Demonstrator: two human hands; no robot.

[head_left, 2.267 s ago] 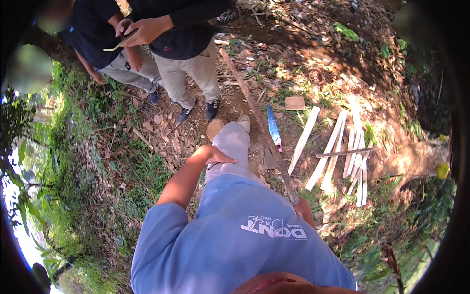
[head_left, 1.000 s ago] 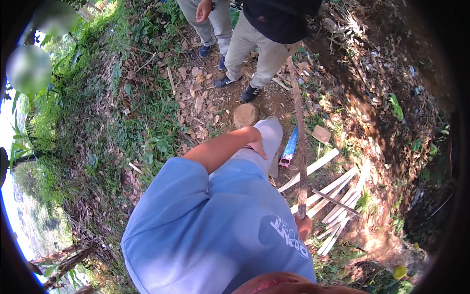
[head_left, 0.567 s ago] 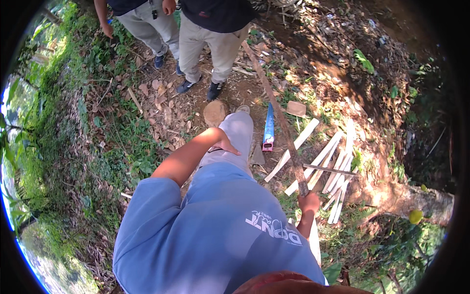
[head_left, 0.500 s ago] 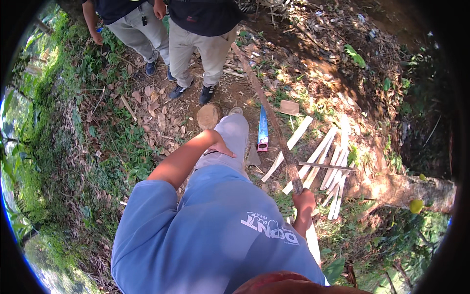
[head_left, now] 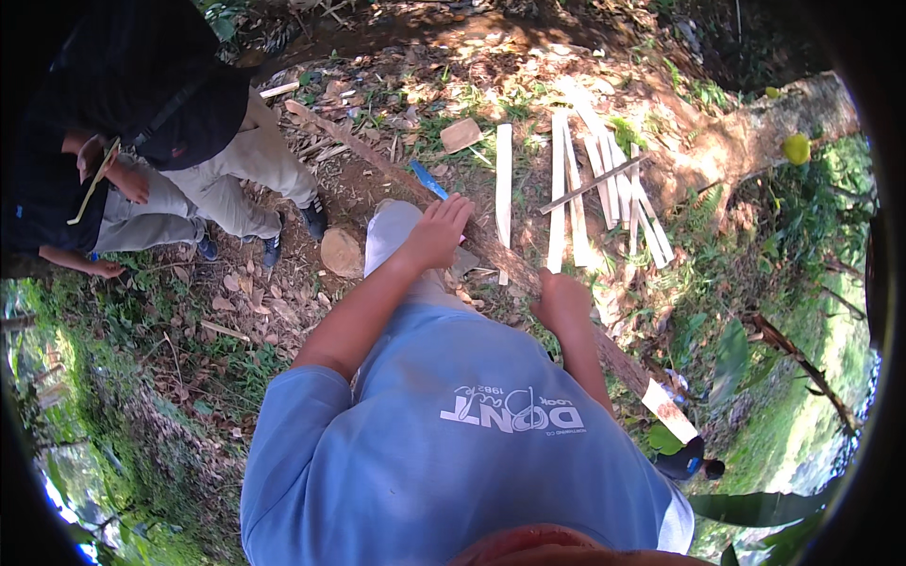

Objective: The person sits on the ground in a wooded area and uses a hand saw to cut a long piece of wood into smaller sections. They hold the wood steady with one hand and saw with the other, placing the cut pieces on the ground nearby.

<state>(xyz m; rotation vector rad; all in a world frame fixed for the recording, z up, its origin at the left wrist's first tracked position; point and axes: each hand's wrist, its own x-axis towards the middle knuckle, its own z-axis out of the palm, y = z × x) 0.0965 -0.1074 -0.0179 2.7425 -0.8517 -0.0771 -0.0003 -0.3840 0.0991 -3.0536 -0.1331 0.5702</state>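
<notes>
A long, rough brown wooden plank (head_left: 505, 257) runs slantwise across the view, from the upper left to the lower right in front of my body. My left hand (head_left: 439, 233) lies over its middle stretch with the fingers curled on it. Further down the plank, my right hand (head_left: 564, 307) is closed around it. Just beyond my left fingers a narrow blue thing (head_left: 427, 179) lies on the ground, partly covered by the plank and hand. A pale wood piece (head_left: 670, 412) shows at the plank's lower end; whether the two are joined I cannot tell.
Several pale wooden strips (head_left: 558, 193) lie right of the plank, with a thin darker stick (head_left: 590, 185) across them. A cut log round (head_left: 341, 253) stands left of my knee, near two standing people (head_left: 179, 141). At the right is a thick trunk (head_left: 755, 132); a flat brown block (head_left: 461, 136) lies ahead.
My left hand has left my thigh and taken hold of the plank. My right hand has shifted along with the plank, which now lies more slanted. The view has turned to the right.
</notes>
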